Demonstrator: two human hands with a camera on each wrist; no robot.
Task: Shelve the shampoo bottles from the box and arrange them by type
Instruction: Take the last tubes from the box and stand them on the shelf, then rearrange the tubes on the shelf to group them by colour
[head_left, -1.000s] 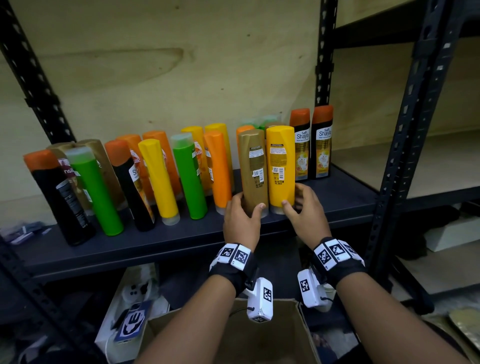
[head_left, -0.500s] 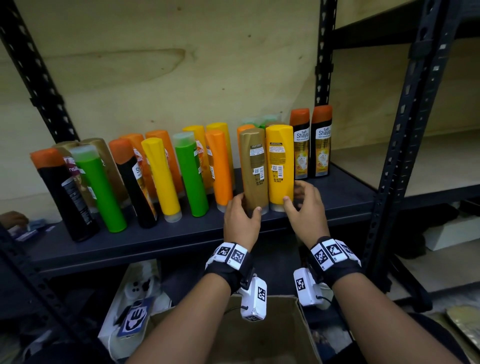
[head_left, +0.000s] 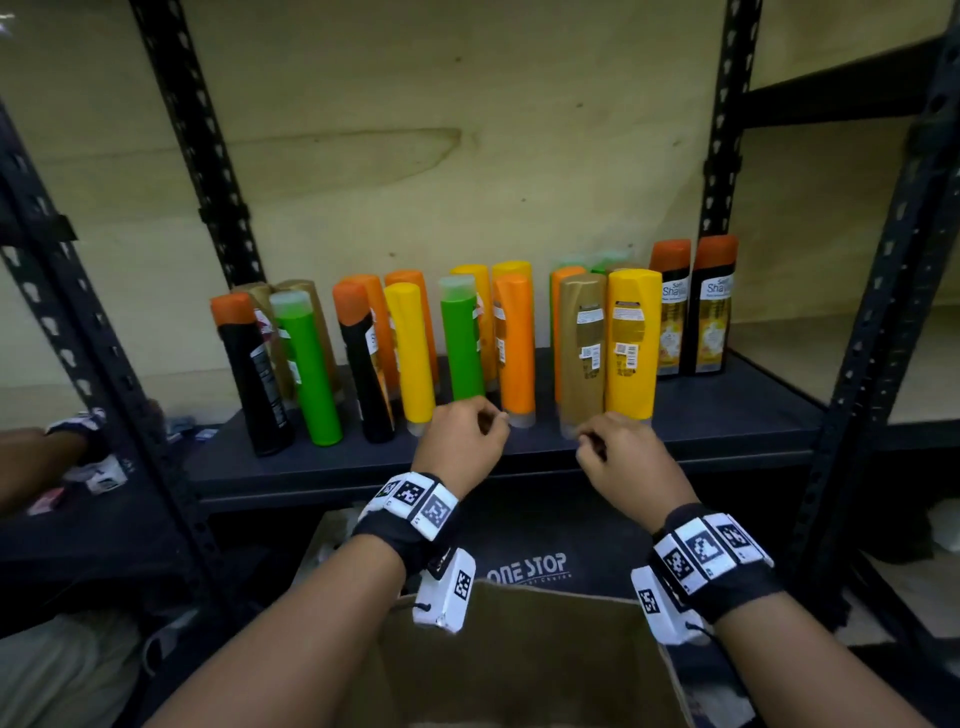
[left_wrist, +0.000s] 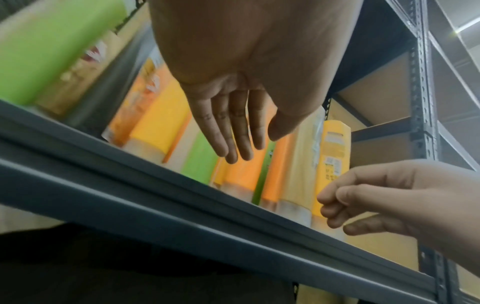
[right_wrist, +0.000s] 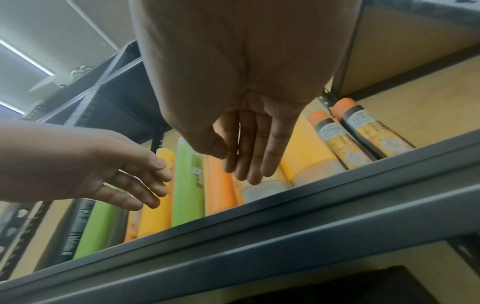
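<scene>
Several shampoo bottles stand cap-down on the dark shelf (head_left: 727, 410): black, green, yellow, orange and gold ones mixed together. A gold bottle (head_left: 582, 348) and a yellow bottle (head_left: 629, 343) stand side by side at the front, right of middle. My left hand (head_left: 465, 434) hovers empty just off the shelf's front edge, fingers relaxed (left_wrist: 233, 142). My right hand (head_left: 621, 457) hovers empty in front of the gold bottle, fingers loosely hanging (right_wrist: 249, 164). Neither hand touches a bottle. The cardboard box (head_left: 519, 660) sits below my wrists.
Two black bottles with orange caps (head_left: 693, 306) stand at the shelf's right end. Black slotted uprights (head_left: 883, 322) frame the shelf on both sides. Another person's arm (head_left: 36, 462) reaches in at the far left. A neighbouring shelf (head_left: 831, 364) lies to the right.
Both hands have let go of the gold and yellow bottles and drawn back toward me, off the shelf edge. The two bottles stay standing where they were.
</scene>
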